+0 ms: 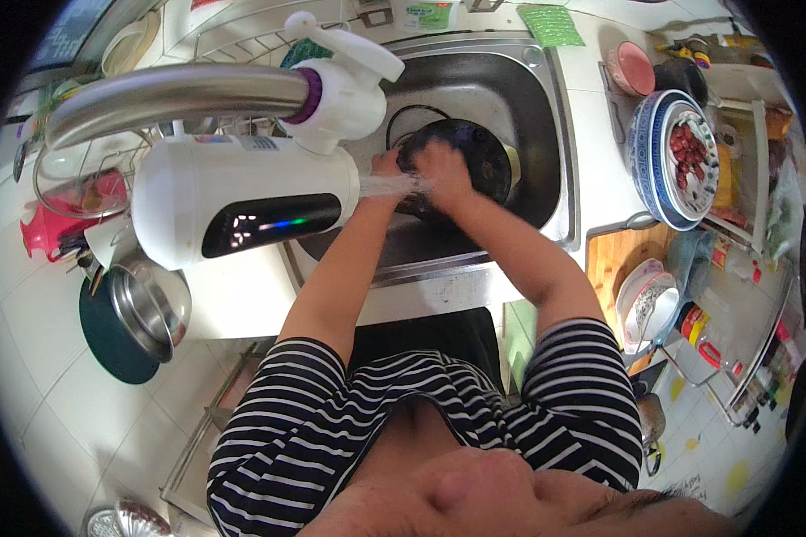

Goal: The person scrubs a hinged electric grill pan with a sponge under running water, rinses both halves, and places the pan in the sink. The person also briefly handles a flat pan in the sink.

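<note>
A round black vessel [494, 158], perhaps a pan or pot, is tilted inside the stainless steel sink [544, 127]. At its left edge, my left hand [385, 165] grips the rim, its fingers partly hidden. My right hand [443, 176] lies on the dark surface, blurred by motion; whether it holds something small is not visible. Water [388, 185] runs from the white electric faucet [255, 194] onto the vessel and around both hands. A thin black loop [416, 109] shows behind the vessel. Something pale [514, 166] peeks out at its right.
The faucet's metal spout pipe [181, 94] arches over the sink's left side. Right of the sink stand stacked bowls with red fruit [688, 151], a pink bowl [631, 68] and a wooden board [608, 268]. Steel bowls [151, 305] stand at left. A green sponge cloth [549, 25] lies behind.
</note>
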`<state>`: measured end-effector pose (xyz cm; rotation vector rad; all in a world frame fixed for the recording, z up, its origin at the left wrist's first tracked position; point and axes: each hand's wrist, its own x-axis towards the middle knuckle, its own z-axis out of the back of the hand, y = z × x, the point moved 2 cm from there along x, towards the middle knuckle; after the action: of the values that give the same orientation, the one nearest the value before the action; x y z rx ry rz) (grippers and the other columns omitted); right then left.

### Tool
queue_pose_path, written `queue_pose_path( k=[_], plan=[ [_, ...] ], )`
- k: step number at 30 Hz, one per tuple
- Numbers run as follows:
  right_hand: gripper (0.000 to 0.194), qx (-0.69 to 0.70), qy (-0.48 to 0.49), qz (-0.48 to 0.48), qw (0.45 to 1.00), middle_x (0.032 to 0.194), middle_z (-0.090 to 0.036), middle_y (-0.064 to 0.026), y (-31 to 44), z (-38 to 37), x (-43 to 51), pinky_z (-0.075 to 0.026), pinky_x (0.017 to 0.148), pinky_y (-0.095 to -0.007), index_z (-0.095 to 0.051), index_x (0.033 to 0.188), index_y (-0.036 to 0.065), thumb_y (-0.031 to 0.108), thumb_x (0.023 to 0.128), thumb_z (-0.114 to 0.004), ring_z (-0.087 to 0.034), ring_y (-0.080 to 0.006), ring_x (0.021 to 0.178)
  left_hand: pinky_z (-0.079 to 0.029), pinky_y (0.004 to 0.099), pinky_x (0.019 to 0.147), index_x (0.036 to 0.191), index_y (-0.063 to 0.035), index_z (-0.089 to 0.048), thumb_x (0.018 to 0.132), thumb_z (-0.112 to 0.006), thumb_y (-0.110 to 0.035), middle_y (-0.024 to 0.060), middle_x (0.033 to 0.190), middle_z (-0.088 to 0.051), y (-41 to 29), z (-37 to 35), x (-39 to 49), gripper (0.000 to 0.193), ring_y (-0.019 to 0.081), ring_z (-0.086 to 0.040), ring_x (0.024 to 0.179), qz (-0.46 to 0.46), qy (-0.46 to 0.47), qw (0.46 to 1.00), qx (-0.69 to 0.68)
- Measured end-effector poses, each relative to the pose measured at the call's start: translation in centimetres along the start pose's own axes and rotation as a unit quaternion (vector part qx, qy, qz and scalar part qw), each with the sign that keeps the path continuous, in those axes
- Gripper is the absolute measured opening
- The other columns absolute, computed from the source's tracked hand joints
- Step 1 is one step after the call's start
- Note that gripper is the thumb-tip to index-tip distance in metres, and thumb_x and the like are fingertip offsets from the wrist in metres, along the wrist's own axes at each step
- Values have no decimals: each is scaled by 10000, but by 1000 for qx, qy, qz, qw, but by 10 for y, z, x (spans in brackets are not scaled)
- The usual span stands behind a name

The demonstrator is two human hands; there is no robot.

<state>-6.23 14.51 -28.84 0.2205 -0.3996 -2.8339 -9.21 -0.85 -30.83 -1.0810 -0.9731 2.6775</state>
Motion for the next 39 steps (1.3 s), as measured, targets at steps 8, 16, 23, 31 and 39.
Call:
queue_pose_path(
  k=[8,16,23,31,39],
  plan=[
    [173,32,-221,-245,943,1053,-603,-65,-9,10,-29,-471,781,-474,-674,989,176,158,854,-568,-589,-319,990,-399,431,1088,1404,-60,-516,783,-788,-385,270,1384,-518,11,-13,-6,751,402,-507,1284,25,-67,997,-11],
    [203,88,-256,-363,891,1118,-598,-87,-21,3,-24,-485,827,-478,-680,1017,139,157,828,-607,-579,-340,1041,-236,519,1177,1544,14,-183,679,-864,-438,291,1589,-198,-6,8,-35,1191,475,-239,1449,-116,-157,912,362],
    [197,142,-112,-216,959,1136,-570,-106,1,-14,-18,-460,877,-501,-657,1029,150,194,838,-645,-551,-348,1077,-165,553,1198,1537,73,-69,524,-882,-597,314,1607,-53,-31,-7,-38,1461,496,-131,1476,-118,51,903,410],
    [228,124,-187,-261,939,1108,-570,-86,5,-14,-18,-464,833,-477,-650,1010,179,138,787,-670,-550,-332,1058,-153,578,1186,1527,100,-58,578,-843,-630,344,1595,-46,-22,-19,-24,1431,531,-126,1463,-184,-49,898,397],
    [180,74,-250,-234,937,1028,-584,-87,12,-1,-6,-453,818,-421,-663,940,135,198,772,-670,-560,-296,1033,-94,571,1195,1525,103,-48,628,-752,-715,357,1589,-28,-30,-19,-30,1404,523,-43,1477,-161,-72,873,456]
  ],
)
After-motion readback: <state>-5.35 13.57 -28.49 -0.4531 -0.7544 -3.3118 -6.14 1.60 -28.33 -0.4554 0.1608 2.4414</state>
